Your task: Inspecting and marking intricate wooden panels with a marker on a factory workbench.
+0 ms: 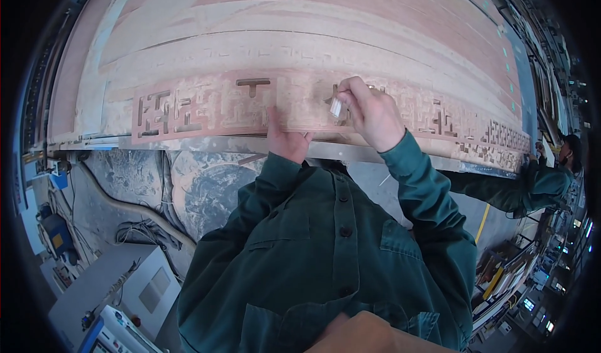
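The left hand (289, 141) grips the board (297, 106) by its near edge, thumb on top; the right hand (375, 112) pinches a pale piece (336, 108) over it. The board lies along the near edge of the table (231, 144).

At two o'clock the right grip (377, 114) is pinching a small pale piece (336, 108) over the slotted panel (219, 106). At eleven the left grip (288, 143) is touching the panel's near edge.
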Action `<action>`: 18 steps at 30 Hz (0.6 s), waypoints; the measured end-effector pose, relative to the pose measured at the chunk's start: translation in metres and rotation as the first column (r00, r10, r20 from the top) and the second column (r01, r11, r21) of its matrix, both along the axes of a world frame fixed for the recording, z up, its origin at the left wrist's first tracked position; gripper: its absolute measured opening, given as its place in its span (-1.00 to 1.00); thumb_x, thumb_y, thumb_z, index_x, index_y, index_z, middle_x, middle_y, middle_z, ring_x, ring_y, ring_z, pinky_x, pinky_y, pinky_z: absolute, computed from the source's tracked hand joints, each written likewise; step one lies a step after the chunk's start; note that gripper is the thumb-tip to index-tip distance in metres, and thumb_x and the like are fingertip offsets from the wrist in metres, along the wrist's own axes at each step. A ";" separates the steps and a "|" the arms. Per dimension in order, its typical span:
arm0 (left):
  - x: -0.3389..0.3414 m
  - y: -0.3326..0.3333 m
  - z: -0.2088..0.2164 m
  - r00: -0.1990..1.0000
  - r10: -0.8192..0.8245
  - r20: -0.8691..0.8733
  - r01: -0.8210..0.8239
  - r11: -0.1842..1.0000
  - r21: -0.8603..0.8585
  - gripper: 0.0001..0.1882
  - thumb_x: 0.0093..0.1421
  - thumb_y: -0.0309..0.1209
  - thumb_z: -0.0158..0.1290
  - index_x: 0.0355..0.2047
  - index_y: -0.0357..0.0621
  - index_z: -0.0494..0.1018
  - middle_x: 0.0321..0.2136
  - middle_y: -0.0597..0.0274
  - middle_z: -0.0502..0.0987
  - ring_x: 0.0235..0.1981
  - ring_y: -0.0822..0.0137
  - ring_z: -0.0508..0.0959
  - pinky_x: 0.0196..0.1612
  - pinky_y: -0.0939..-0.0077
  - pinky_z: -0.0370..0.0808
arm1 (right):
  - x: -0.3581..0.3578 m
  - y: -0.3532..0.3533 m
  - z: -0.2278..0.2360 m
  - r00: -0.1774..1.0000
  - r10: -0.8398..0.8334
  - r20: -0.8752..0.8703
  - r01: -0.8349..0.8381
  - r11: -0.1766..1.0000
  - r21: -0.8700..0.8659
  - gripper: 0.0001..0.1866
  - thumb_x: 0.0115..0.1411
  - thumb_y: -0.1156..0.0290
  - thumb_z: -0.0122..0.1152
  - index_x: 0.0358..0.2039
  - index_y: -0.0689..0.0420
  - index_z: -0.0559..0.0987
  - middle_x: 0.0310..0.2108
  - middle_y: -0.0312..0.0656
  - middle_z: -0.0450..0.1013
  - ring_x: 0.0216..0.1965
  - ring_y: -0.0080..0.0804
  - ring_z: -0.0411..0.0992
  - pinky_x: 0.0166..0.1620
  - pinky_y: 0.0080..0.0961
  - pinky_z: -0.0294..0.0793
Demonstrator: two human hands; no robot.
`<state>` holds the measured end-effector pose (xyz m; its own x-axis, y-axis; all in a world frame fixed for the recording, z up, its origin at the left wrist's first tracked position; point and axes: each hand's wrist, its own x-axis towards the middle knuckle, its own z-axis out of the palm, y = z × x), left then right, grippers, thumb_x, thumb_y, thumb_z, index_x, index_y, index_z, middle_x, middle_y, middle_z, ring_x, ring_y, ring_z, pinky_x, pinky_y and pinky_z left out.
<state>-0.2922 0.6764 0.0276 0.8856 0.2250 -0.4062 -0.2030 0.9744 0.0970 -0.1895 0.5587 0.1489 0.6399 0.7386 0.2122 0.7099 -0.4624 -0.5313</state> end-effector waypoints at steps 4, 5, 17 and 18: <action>-0.002 0.003 -0.002 1.000 0.006 0.021 -0.007 1.000 0.016 -0.39 0.04 0.07 -0.19 0.03 0.02 0.09 0.02 0.31 0.16 0.07 0.27 0.12 0.09 0.25 -0.03 | -0.008 0.015 0.008 0.990 -0.131 -0.050 0.133 0.991 0.033 -0.91 0.02 0.48 0.00 -0.44 0.16 0.32 -0.71 -0.07 0.34 -0.62 -0.13 0.38 -0.57 -0.36 0.35; -0.001 0.002 -0.002 1.000 0.006 0.027 -0.007 1.000 0.017 -0.39 0.05 0.07 -0.20 0.03 0.03 0.09 0.02 0.31 0.16 0.06 0.27 0.12 0.09 0.26 -0.02 | -0.010 0.017 0.003 0.990 -0.130 -0.050 0.131 0.991 0.031 -0.91 0.02 0.48 0.00 -0.44 0.16 0.32 -0.71 -0.07 0.34 -0.62 -0.13 0.38 -0.57 -0.36 0.35; 0.000 0.000 0.002 0.999 -0.013 0.031 0.010 0.996 0.084 -0.34 0.06 0.10 -0.27 0.06 -0.03 0.03 0.04 0.27 0.12 0.08 0.28 0.10 0.11 0.32 -0.03 | -0.028 0.020 -0.036 0.926 -0.370 -0.073 0.373 0.927 0.035 -0.92 -0.03 0.49 0.02 -0.50 0.12 0.32 -0.74 -0.06 0.33 -0.67 -0.09 0.36 -0.60 -0.27 0.33; 0.000 0.001 -0.001 0.999 -0.023 0.037 0.020 0.996 0.087 -0.34 0.06 0.10 -0.27 0.06 -0.03 0.03 0.04 0.27 0.12 0.08 0.28 0.10 0.11 0.32 -0.03 | -0.031 0.018 -0.071 0.938 -0.345 -0.044 0.345 0.939 -0.006 -0.91 -0.03 0.46 0.00 -0.48 0.11 0.32 -0.76 -0.02 0.32 -0.68 -0.04 0.34 -0.61 -0.21 0.32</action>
<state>-0.2922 0.6771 0.0262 0.9050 0.2382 -0.3524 -0.1869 0.9669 0.1735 -0.2209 0.5769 0.0779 0.8639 0.4708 0.1791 0.4831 -0.6736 -0.5594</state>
